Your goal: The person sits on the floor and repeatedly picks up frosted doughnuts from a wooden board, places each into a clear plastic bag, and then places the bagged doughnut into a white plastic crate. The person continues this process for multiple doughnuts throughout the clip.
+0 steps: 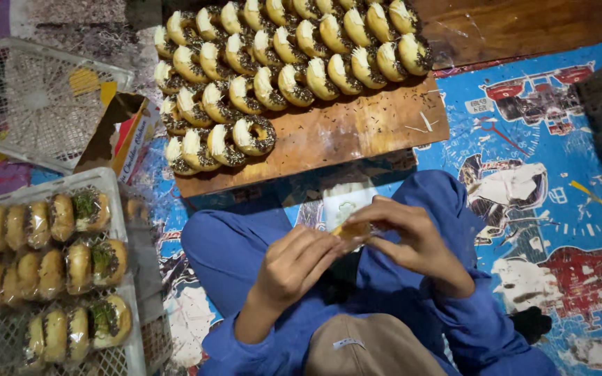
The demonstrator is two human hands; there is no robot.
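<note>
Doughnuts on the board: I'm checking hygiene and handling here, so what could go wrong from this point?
1. The doughnuts lean in tight rows on the wooden board; pulling one might topple neighbours or smear icing.
2. Both hands, left hand and right hand, pinch a small golden piece over the lap; it could drop onto the blue trousers.
3. The board seems to rest low on the printed mat, so dirt may reach it.

- Rough, matt brown wood on the board [357,132] at upper centre, scattered with crumbs.
- Glossy white icing and dark sprinkles on the doughnuts [280,63] there.
- White plastic mesh on the crate [116,184] at lower left; shiny clear wrap over the packed doughnuts [78,264] inside.
- Soft, matt blue cloth on the trousers [238,244].
- Smooth, printed, slightly glossy mat [559,174] at right.
</note>
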